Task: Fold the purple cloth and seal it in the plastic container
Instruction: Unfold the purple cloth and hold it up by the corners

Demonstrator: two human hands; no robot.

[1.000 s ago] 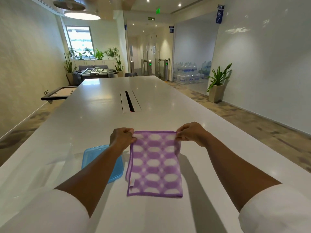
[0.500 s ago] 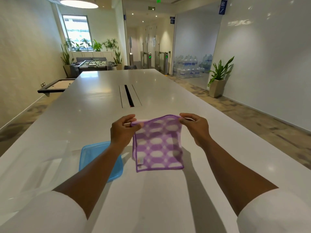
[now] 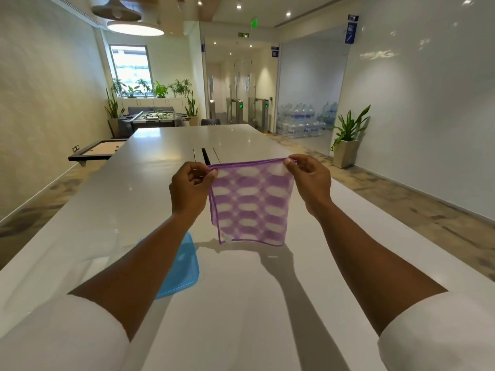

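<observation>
Purple cloth point(image 3: 250, 202) hanging vertically, left hand point(image 3: 188, 192), right hand point(image 3: 310, 183) pinching top corners

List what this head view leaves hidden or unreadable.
- Blue plastic container: left forearm covers much of it; lid or tub, cannot tell.
- Purple cloth, pinched by left hand and right hand: layer count unclear.
- Cloth's small corner tag: too small to read.

Long white table point(image 3: 267, 317), glossy top, blue plastic lid point(image 3: 184, 271) lying flat, possibly over a container
</observation>
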